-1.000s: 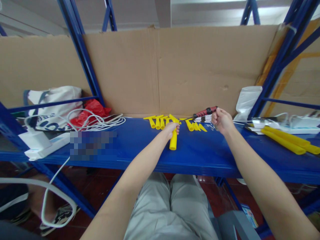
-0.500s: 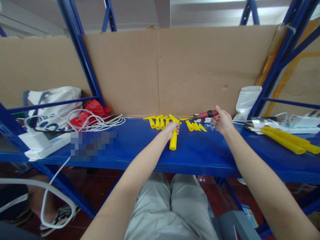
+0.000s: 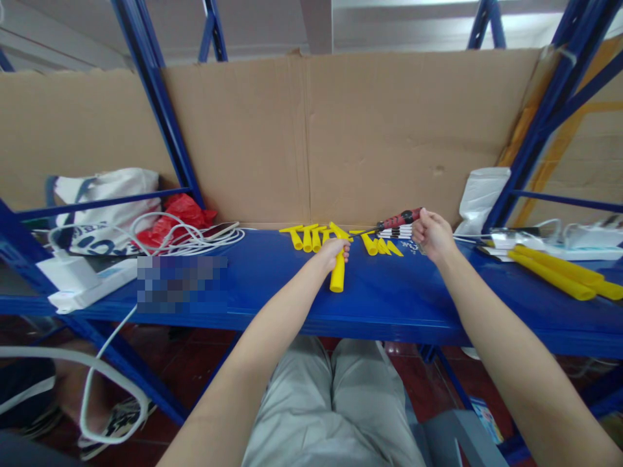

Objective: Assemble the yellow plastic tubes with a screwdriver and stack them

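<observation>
My left hand (image 3: pixel 335 251) is closed around a yellow T-shaped plastic piece (image 3: pixel 337 279), whose round tube end points towards me. At the end of its handle, my right hand (image 3: pixel 435 237) grips a red and black screwdriver (image 3: pixel 403 219). The thin shaft runs left to the yellow piece beside my left fingers; its tip is too small to make out. Similar yellow T-shaped pieces (image 3: pixel 306 240) stand in a row behind my left hand. Right of it lie another yellow tube piece (image 3: pixel 370 245) and several small yellow wedges (image 3: pixel 393 248).
Tiny white bits (image 3: pixel 413 246) lie scattered near my right hand. Long yellow tubes (image 3: pixel 555 272) rest at the right. White cables (image 3: pixel 209 241), a power strip (image 3: pixel 97 288) and a cloth bag (image 3: pixel 111 201) occupy the left. A cardboard wall (image 3: pixel 379 136) closes off the back of the blue shelf (image 3: pixel 272 292).
The screwdriver's handle has turned about its length and now shows more black, with its butt end slightly higher. My left hand and the yellow piece have stayed in place.
</observation>
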### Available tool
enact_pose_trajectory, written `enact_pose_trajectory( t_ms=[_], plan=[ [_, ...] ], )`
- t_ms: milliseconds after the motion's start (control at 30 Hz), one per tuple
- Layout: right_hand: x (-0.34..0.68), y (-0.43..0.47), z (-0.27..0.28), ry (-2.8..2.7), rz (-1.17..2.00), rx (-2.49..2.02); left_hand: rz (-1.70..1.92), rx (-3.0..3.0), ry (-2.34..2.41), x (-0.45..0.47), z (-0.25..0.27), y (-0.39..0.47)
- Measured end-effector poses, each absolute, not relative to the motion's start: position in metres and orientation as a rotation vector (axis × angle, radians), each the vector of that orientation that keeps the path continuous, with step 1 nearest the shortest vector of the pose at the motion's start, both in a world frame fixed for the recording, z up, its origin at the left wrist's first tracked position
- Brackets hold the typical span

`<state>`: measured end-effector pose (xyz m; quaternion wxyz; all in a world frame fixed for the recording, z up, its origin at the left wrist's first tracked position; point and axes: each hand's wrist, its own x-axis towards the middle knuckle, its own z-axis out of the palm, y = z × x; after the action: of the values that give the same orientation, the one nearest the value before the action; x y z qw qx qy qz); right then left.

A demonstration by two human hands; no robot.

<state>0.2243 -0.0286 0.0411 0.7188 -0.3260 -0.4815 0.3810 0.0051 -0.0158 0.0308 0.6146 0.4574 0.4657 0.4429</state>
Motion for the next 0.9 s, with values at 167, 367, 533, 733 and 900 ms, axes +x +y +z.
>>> enact_pose_trajectory(
  t_ms=[167,367,533,733,900],
  plan=[
    [0.2250,-0.0257,0.0387,-1.041,0.777,-0.730,1.015,1.050,1.059,0.0054,0.0299,-0.0135],
    [0.2214,-0.0288,0.0416,-0.986,0.797,-0.805,1.007,1.072,1.048,0.0051,0.0289,-0.0124],
    [0.2172,-0.0329,0.0457,-0.910,0.799,-0.814,1.012,1.057,1.036,0.0053,0.0284,-0.0128],
    [0.2179,-0.0334,0.0447,-0.955,0.753,-0.796,1.006,1.076,1.054,0.0055,0.0293,-0.0139],
    [0.2178,-0.0353,0.0462,-1.017,0.783,-0.783,0.997,1.087,1.055,0.0049,0.0290,-0.0123]
  ],
)
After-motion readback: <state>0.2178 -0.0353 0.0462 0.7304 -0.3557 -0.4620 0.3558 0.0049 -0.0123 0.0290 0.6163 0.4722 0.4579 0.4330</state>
